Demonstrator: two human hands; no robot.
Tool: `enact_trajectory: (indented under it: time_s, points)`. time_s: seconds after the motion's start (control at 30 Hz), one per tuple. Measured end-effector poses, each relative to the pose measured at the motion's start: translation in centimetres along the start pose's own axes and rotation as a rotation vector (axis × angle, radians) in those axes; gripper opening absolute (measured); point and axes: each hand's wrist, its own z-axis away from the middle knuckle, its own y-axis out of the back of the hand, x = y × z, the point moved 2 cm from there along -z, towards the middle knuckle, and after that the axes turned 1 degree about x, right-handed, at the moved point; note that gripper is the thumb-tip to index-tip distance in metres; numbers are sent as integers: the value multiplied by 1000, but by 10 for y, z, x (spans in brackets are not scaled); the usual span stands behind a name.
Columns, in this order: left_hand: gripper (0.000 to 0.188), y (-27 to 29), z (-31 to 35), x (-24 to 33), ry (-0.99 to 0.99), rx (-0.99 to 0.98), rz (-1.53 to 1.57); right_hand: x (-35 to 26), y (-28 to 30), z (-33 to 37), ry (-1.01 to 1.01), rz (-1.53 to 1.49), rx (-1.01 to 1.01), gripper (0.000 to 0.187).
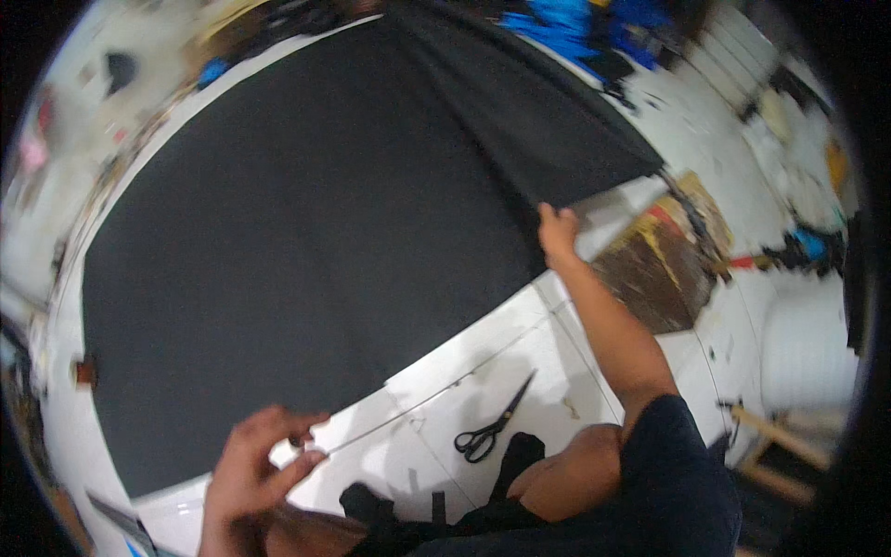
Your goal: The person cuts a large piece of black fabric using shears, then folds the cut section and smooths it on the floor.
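A large sheet of black fabric (pixel 278 232) lies spread over a pale surface and fills most of the head view. Its right part is lifted into a long fold. My right hand (pixel 559 232), arm stretched forward, grips the fabric's near edge at that fold. At the lower left my left hand (pixel 255 464) is beside the near edge, its thumb and fingers curved with a gap between them and nothing visible in it. Black-handled scissors (pixel 483 440) rest on the white tiled floor (pixel 455 483) between my hands, near my feet.
A worn brown board (pixel 654 274) stands right of my right hand. Blue material (pixel 557 32) is heaped past the fabric's far edge. A small brown block (pixel 84 373) sits at the left edge. At the right are a white roll (pixel 807 343) and a wooden frame (pixel 780 441).
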Motion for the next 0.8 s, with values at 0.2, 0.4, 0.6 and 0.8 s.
enact_trajectory:
  time_s: [0.2, 0.4, 0.6, 0.8]
  points:
    - [30, 91, 64, -99, 61, 696, 138, -2, -32, 3, -182, -236, -186, 35]
    - [43, -8, 79, -307, 644, 364, -317, 39, 37, -98, -162, -387, -80, 38]
    - [64, -95, 93, -358, 368, 301, -528, 3, 1, 28, 311, 264, -546, 38]
    - [70, -97, 74, -357, 326, 197, -510, -20, -28, 179, 897, 1023, -998, 69]
